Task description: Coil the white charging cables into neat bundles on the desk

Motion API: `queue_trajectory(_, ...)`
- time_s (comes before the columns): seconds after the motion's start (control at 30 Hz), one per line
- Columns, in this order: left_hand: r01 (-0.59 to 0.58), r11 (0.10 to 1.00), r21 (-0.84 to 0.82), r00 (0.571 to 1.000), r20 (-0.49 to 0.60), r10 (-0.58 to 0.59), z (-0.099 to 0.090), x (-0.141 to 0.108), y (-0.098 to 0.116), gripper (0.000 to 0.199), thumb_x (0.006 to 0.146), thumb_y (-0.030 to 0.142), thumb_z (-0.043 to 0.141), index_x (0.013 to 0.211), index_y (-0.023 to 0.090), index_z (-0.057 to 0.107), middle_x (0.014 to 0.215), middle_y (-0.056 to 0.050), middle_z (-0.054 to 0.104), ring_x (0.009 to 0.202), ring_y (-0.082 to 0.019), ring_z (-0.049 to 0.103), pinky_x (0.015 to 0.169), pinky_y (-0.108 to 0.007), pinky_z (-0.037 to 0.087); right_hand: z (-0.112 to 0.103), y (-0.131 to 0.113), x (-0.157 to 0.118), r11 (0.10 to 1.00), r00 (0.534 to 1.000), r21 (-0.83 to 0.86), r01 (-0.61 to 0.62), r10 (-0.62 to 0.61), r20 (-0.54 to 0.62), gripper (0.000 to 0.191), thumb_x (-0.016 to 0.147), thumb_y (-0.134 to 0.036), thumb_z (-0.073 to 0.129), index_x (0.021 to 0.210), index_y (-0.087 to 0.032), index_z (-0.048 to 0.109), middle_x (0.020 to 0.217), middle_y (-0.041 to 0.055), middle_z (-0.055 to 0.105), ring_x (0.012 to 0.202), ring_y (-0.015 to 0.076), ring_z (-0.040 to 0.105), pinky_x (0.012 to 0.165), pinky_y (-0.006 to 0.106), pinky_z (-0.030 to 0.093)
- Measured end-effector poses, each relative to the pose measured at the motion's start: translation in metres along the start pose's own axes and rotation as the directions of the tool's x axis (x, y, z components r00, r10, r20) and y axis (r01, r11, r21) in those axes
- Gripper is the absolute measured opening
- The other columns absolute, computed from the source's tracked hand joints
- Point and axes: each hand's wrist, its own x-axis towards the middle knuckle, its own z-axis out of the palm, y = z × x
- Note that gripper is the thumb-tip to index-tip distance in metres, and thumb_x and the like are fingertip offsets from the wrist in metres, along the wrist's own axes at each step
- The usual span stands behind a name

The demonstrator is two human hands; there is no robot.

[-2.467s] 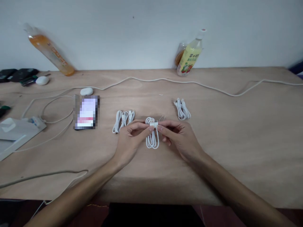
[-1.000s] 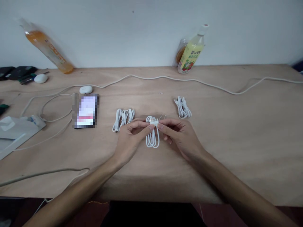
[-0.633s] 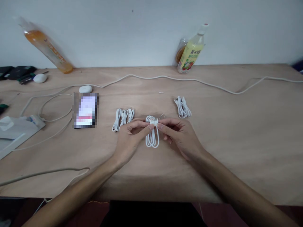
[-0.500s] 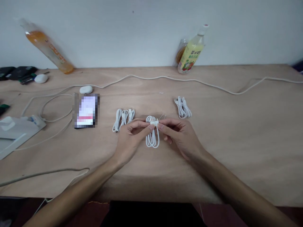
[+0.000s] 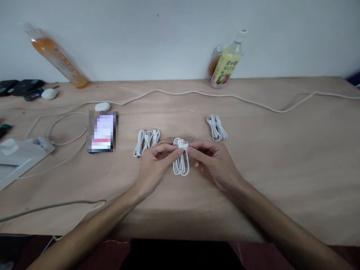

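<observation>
A coiled white cable (image 5: 181, 165) is held between both hands over the middle of the wooden table. My left hand (image 5: 154, 165) pinches its left side near the connector end, thumb and forefinger closed. On the other side, my right hand (image 5: 215, 161) grips the same bundle with its thumb and forefinger. The cable's loops hang below the fingertips. Behind my left hand lie bundled white cables (image 5: 146, 140), partly hidden by it. Another bundle of white cable (image 5: 217, 128) rests farther back on the right.
A phone (image 5: 102, 131) and a white case (image 5: 102, 107) lie at the left. Two bottles, one orange (image 5: 57, 58) and one yellow (image 5: 228, 62), lean on the wall. A long white cord (image 5: 194, 92) crosses the table (image 5: 281, 157).
</observation>
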Motion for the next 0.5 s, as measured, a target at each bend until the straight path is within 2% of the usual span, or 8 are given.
queue_trajectory(0.5, 0.021, 1.0, -0.004, 1.0, 0.0, -0.021, 0.0007, 0.0014, -0.0016, 0.01, 0.079, 0.034, 0.091, 0.083, 0.025, 0.089, 0.096, -0.004, 0.086, 0.09, -0.02, 0.077, 0.087, -0.033, 0.062, 0.0015, -0.003, 0.0013, 1.0, 1.0, -0.021, -0.006, 0.006, 0.011, 0.024, 0.082, -0.045, 0.086, 0.091, -0.023, 0.089, 0.063, -0.0023, 0.061, 0.055, 0.01, 0.046, 0.049, 0.024, 0.035)
